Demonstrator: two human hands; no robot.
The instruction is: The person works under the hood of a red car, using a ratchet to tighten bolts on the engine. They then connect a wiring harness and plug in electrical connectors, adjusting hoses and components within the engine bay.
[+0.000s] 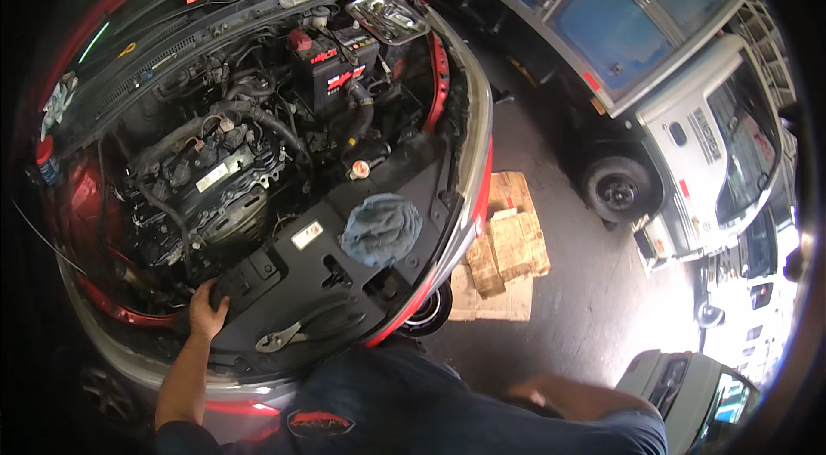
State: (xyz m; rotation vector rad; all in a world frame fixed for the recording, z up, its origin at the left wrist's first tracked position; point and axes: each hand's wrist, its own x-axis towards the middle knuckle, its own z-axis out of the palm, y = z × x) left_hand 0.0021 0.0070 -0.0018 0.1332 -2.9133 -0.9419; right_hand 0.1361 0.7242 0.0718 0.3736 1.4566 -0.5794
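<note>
My left hand [206,310] rests on the front left edge of the black plastic cover [258,304] at the front of a red car's open engine bay. Its thumb is spread from the fingers, and nothing shows in it. My right hand [535,393] is low beside my body, blurred and partly hidden, so its fingers cannot be made out. Pliers [282,338] with dark handles lie on the cover, to the right of my left hand. Farther back on it is a crumpled blue-grey rag [383,229]. The engine [211,175] lies exposed behind the cover.
A battery [334,68] sits in the bay; a metal tray of small parts [389,18] lies at its far right corner. A red-capped bottle [45,152] stands at the left. Flattened cardboard [508,253] covers floor beside the car. A white truck [688,145] is parked right.
</note>
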